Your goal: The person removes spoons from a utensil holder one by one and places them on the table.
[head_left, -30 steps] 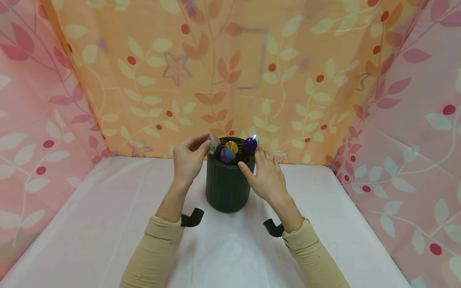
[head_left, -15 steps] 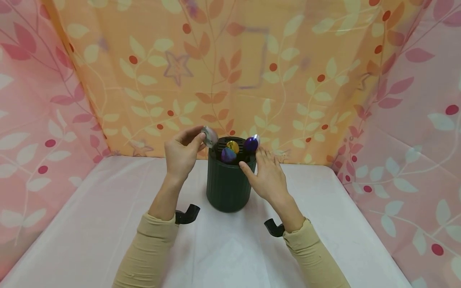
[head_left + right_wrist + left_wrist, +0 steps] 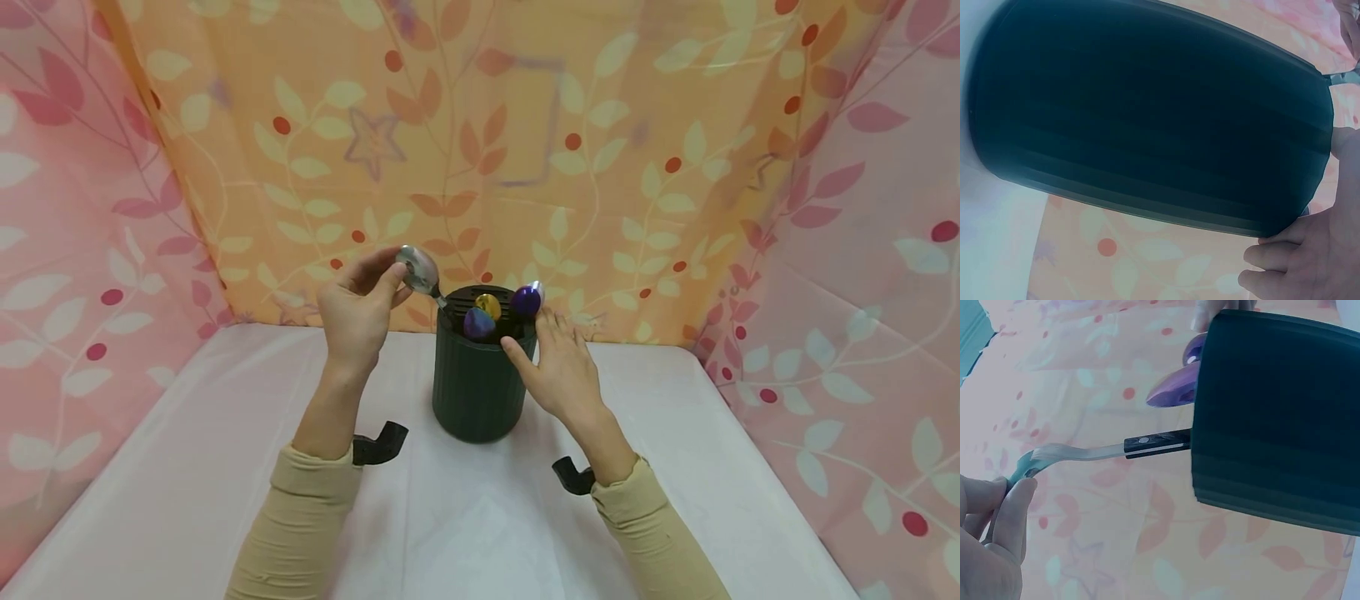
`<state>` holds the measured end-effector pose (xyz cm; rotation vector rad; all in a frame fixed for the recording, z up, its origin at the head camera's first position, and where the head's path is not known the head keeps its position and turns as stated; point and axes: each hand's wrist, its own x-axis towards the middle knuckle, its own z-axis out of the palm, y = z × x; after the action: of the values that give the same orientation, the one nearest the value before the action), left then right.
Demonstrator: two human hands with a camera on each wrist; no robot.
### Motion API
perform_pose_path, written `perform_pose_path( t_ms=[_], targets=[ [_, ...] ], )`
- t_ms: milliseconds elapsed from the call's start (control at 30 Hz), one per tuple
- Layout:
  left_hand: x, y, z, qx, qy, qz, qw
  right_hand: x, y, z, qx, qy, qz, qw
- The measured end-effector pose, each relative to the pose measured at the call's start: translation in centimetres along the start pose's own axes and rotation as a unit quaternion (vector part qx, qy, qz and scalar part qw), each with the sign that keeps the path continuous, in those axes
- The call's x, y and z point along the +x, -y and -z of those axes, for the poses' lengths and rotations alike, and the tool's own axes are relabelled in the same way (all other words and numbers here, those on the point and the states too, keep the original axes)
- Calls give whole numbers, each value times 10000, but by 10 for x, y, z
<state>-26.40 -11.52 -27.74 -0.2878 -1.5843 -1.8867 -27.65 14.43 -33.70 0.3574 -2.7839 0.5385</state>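
My left hand (image 3: pixel 356 321) pinches a silver spoon (image 3: pixel 420 271) by its bowl, between thumb and fingers. In the left wrist view, the spoon's dark riveted handle (image 3: pixel 1154 444) runs into the mouth of a dark green utensil holder (image 3: pixel 478 392), its end hidden inside. My right hand (image 3: pixel 562 371) rests against the holder's right side and rim with fairly straight fingers, thumb at the front. Other spoons stand bowl up in the holder: a gold spoon (image 3: pixel 487 307), a blue-purple spoon (image 3: pixel 478 323) and a purple spoon (image 3: pixel 527 300). A silvery edge shows behind the purple one.
The holder stands upright on a white-covered table (image 3: pixel 465 533). Behind it hangs an orange leaf-patterned cloth (image 3: pixel 480 125), with pink patterned cloths at both sides. A black curved piece (image 3: pixel 381 444) sits at the left wrist, and another (image 3: pixel 573 475) at the right.
My left hand has moved up and to the left, drawing the silver spoon partly out of the holder, so part of its handle now shows. The right hand stays at the holder.
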Motion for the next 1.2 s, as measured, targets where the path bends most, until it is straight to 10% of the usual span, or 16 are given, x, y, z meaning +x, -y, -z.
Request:
perform_pose_path(
  t_ms=[1200],
  targets=[
    [35, -43, 74, -1813, -906, -558, 9777, 0, -4, -2, 74, -113, 69, 9999]
  ],
)
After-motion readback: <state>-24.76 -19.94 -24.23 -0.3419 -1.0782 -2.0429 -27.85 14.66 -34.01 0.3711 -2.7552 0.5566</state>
